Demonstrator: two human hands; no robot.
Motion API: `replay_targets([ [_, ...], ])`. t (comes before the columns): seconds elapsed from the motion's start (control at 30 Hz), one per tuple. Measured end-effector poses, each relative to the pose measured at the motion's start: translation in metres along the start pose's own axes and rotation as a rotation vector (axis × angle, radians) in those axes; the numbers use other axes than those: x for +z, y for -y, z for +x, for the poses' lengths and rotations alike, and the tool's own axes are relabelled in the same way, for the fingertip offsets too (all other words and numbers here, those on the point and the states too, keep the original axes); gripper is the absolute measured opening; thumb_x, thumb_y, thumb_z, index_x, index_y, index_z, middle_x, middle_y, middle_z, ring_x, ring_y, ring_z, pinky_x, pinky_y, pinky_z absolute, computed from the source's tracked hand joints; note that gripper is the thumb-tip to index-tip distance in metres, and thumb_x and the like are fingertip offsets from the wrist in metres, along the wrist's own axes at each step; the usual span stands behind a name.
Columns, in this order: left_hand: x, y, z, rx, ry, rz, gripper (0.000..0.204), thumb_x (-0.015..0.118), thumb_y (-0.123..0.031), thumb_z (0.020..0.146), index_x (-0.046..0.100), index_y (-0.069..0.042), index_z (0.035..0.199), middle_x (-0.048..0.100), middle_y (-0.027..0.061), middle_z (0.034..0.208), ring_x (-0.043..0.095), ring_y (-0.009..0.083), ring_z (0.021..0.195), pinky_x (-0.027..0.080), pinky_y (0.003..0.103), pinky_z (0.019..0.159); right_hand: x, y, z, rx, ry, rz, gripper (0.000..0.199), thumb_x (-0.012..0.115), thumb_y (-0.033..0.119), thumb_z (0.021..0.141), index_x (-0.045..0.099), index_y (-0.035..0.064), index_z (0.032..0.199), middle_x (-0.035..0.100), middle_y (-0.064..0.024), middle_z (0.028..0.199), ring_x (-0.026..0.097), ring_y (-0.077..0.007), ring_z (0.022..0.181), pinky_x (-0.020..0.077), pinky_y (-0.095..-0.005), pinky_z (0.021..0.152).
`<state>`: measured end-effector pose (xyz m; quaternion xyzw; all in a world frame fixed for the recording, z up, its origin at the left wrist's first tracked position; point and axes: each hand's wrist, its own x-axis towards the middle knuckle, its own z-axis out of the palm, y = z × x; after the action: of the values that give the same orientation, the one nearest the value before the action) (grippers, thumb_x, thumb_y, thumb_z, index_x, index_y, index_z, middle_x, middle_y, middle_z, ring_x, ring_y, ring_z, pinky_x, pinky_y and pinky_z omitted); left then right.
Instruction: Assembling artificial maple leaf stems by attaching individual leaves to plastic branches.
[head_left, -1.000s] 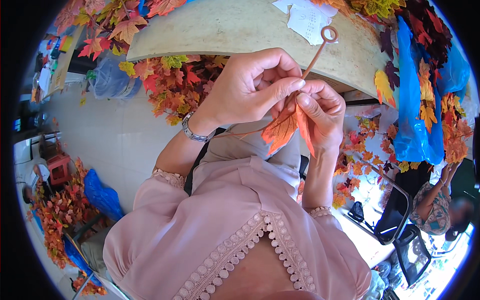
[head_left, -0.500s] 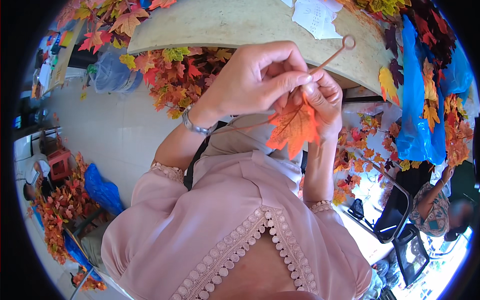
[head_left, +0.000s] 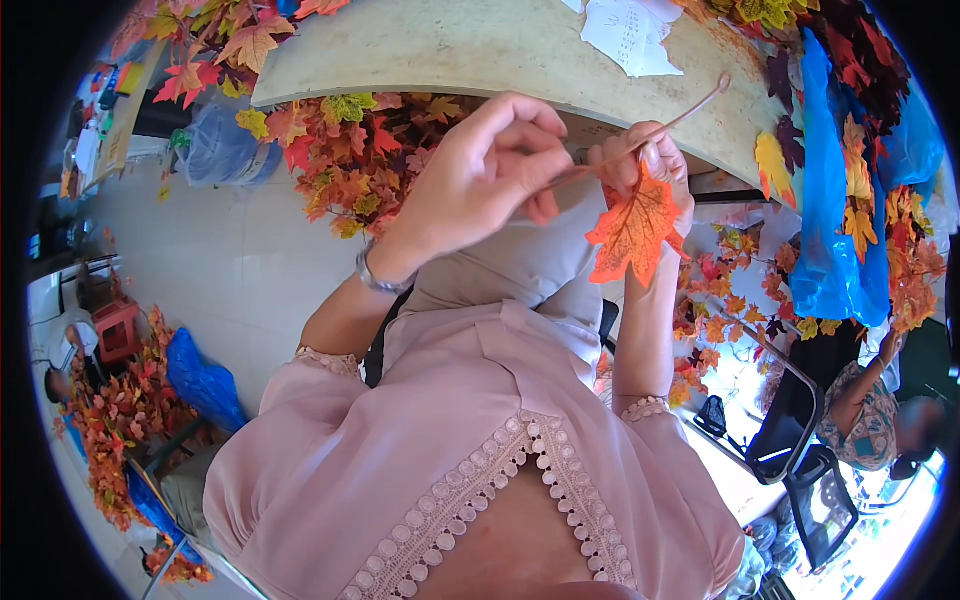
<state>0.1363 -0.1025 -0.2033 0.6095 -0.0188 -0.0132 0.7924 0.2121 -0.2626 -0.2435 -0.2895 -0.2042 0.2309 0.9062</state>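
Note:
My right hand (head_left: 668,165) is closed around a thin brown wire-like stem (head_left: 690,117) and the base of an orange artificial maple leaf (head_left: 637,232). The leaf hangs below my fingers, its dark veins showing. One end of the stem rises to the upper right and finishes in a small loop. Toward its other end, my left hand (head_left: 490,170) has thumb and fingers bent round the stem, slightly apart from the right hand. The left fingers partly hide that end.
A pale worktable (head_left: 430,55) curves across the front, with white paper (head_left: 630,38) on it. Artificial autumn foliage (head_left: 350,150) hangs at its near edge. Blue plastic bags (head_left: 828,220) are at right. Another person (head_left: 860,410) sits at far right; a red stool (head_left: 118,328) stands at left.
My hands have drawn apart along the stem. The right hand has shifted slightly right and up with the leaf, while the left has moved a little left, its fingers loosened.

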Motion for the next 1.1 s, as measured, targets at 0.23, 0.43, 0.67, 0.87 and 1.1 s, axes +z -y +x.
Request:
replay_targets([
  [0.23,0.009,0.013,0.001,0.624,-0.295,0.755,0.018,0.067,0.006,0.066,0.058,-0.001,0.080,0.054,0.0069,0.073,0.051,0.0133,0.055,0.039,0.023,0.046,0.027,0.013,-0.006,-0.086,-0.208,-0.441,0.007,0.059,0.001,0.080,0.057,-0.0020,0.086,0.059,-0.0030,0.073,0.053,-0.0053,0.063,0.0437,-0.0186,0.057],
  [0.43,0.020,0.009,0.002,0.286,-0.158,0.502,0.006,0.059,0.001,0.076,0.057,0.002,0.082,0.060,0.0051,0.069,0.058,0.0056,0.060,0.044,0.018,0.049,0.034,0.030,-0.008,-0.039,-0.132,-0.734,0.007,0.061,0.003,0.079,0.058,-0.0020,0.083,0.058,-0.0012,0.074,0.050,-0.0034,0.064,0.0400,-0.0165,0.055],
  [0.67,0.016,0.005,0.006,-0.049,0.081,0.180,0.005,0.057,-0.001,0.080,0.053,0.002,0.082,0.060,0.0048,0.070,0.056,0.0056,0.057,0.044,0.018,0.048,0.010,0.044,-0.005,0.046,-0.034,-0.804,0.009,0.062,0.005,0.078,0.058,-0.0008,0.083,0.059,-0.0025,0.081,0.052,-0.0063,0.074,0.0432,-0.0204,0.064],
  [0.87,0.000,0.021,0.017,-0.082,0.141,-0.017,0.009,0.057,0.002,0.078,0.054,0.002,0.087,0.060,0.0020,0.082,0.057,0.0053,0.075,0.046,0.018,0.066,-0.001,0.071,0.026,-0.072,-0.001,-1.119,0.019,0.056,0.016,0.083,0.056,0.0008,0.095,0.059,-0.0041,0.084,0.055,-0.0102,0.080,0.0436,-0.0221,0.069],
  [1.1,-0.006,0.010,0.012,0.005,0.073,0.054,0.016,0.059,0.001,0.076,0.054,0.002,0.091,0.059,0.0021,0.085,0.056,0.0044,0.076,0.046,0.018,0.069,-0.072,0.152,0.105,-0.294,-0.331,-1.219,0.019,0.057,0.017,0.083,0.060,-0.0020,0.085,0.060,-0.0024,0.071,0.055,-0.0090,0.066,0.0427,-0.0212,0.062],
])
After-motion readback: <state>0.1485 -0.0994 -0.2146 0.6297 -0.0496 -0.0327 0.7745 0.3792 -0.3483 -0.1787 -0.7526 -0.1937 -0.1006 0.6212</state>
